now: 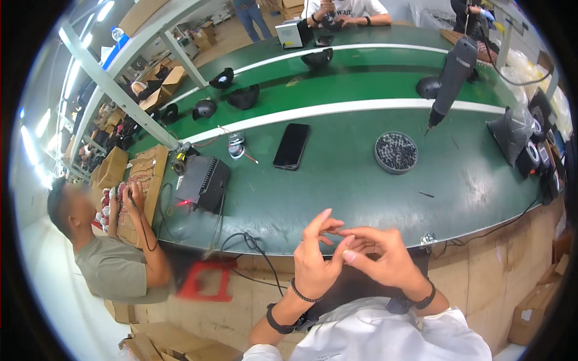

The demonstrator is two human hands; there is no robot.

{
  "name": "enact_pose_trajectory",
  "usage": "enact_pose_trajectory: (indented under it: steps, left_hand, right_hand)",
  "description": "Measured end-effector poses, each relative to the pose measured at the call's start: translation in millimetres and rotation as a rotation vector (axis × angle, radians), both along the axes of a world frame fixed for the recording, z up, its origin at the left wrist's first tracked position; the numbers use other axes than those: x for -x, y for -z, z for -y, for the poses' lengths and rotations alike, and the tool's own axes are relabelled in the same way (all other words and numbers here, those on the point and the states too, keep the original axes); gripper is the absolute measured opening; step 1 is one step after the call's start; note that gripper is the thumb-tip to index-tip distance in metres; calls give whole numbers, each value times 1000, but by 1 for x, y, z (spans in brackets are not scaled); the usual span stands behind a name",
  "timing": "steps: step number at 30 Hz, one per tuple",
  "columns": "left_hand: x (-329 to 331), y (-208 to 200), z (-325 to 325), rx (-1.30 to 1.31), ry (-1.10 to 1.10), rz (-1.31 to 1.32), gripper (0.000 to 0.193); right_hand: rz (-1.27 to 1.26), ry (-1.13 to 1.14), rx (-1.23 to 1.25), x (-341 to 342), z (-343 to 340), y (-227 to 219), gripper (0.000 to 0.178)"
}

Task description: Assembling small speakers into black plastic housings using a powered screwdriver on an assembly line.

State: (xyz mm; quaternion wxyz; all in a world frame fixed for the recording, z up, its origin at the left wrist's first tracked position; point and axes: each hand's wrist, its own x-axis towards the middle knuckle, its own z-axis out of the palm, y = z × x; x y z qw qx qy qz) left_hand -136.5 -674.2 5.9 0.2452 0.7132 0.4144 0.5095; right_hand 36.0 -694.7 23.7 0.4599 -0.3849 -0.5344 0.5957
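Observation:
Both hands are raised in front of my body at the near edge of the green worktable, their fingertips meeting. My left hand (317, 256) has its fingers loosely bent and apart, the thumb leaning against the right fingers. On my right hand (385, 257), thumb and forefinger are pinched together; anything between them is too small or hidden to make out. Beyond the hands stands a round tub (396, 153) full of small dark pieces, likely screws. A dark power screwdriver (451, 84) hangs bit-down above the table, right of the tub. A black phone (291, 146) lies left of the tub.
A black box-shaped device (203, 183) with cables and a small motor-like part (236, 145) sit to the left. Black domed shells (244, 97) rest on the green belt. A grey bag (513, 133) leans at the right. One co-worker (114, 240) works at the left, another (349, 12) across.

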Motion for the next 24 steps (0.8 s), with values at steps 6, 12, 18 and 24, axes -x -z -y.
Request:
enact_pose_trajectory:
  steps: [6, 12, 18, 24]
  left_hand:
    - [13, 3, 12, 137, 18, 88, 59]
    - [47, 34, 44, 193, 57, 109, 11]
    - [106, 75, 94, 155, -148, 117, 23]
    - [147, 128, 109, 173, -452, 174, 20]
  right_hand:
    - [202, -29, -25, -2, 1, 8, 28]
    - [174, 156, -221, -22, 14, 37, 12]
    - [339, 460, -214, -79, -20, 93, 38]
    - [723, 231, -281, -70, -21, 59, 20]
